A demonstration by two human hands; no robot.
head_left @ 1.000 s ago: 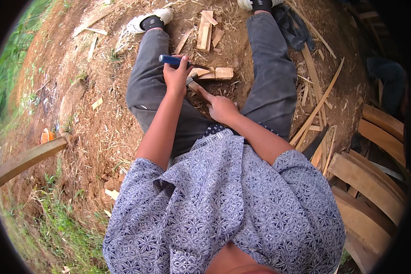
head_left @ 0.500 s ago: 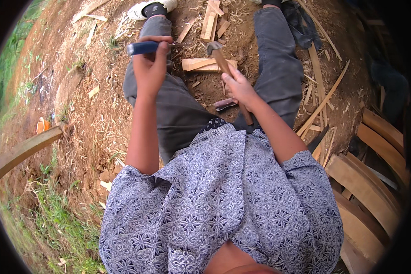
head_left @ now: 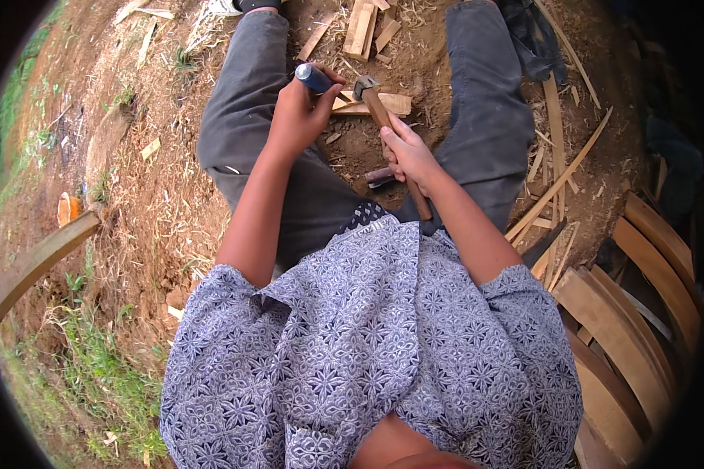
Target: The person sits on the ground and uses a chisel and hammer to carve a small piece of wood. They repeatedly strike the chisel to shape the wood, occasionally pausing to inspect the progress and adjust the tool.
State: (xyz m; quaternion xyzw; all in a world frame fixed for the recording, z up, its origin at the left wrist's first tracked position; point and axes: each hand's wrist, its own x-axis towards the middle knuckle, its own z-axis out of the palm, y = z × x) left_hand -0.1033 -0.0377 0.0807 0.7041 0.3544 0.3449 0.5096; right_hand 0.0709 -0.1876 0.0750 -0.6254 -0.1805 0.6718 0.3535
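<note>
My left hand (head_left: 301,113) is closed around the blue handle of a chisel (head_left: 313,76), whose metal-capped end tilts up toward the left. The fingers and the angle mostly hide its blade. A pale wood block (head_left: 387,105) lies on the ground just beyond the hands, partly covered by the left one. My right hand (head_left: 411,154) grips a hammer (head_left: 377,108) by its wooden handle. The metal head points away from me, beside the block. On the soil below the right hand lies a short dark reddish piece (head_left: 380,177), its kind unclear.
More wood pieces (head_left: 360,30) lie farther out between my legs. Long wood strips (head_left: 563,176) are on the right, near a stack of curved boards (head_left: 618,328). A curved beam (head_left: 43,262) and an orange object (head_left: 68,209) are at the left. Shavings cover the soil.
My left hand has moved right and slightly nearer with the chisel, coming to the block and the hammer head. The right hand keeps its hold on the hammer almost in place.
</note>
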